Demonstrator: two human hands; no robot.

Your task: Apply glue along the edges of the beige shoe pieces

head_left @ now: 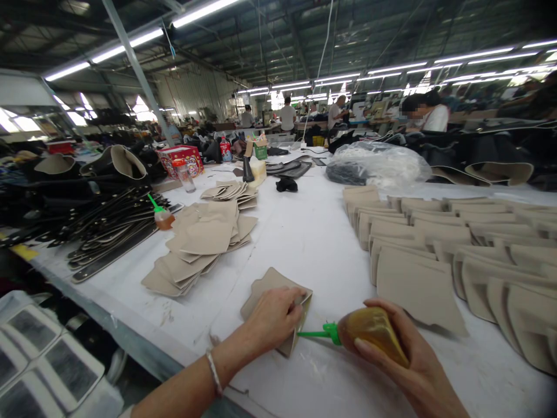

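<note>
My right hand (402,354) is wrapped round a squeeze bottle (369,334) of amber liquid. The bottle lies tilted on its side, and its thin green nozzle points left, with the tip at the edge of a beige leather-like panel (265,284). Over that panel lies my left hand (276,316), its fingers curled and gripping near the right edge. That edge looks raised, with a shiny strip along it. The hand hides much of the panel's middle, and the left fingertips are partly out of sight.
Loosely piled beige panels (209,229) lie to the left, and overlapping rows of them (418,284) fill the right. A second green-nozzled bottle (163,217) stands beside stacked black strips (117,232). Farther back are a plastic bag (378,162) and a red box (180,158). Several people sit beyond.
</note>
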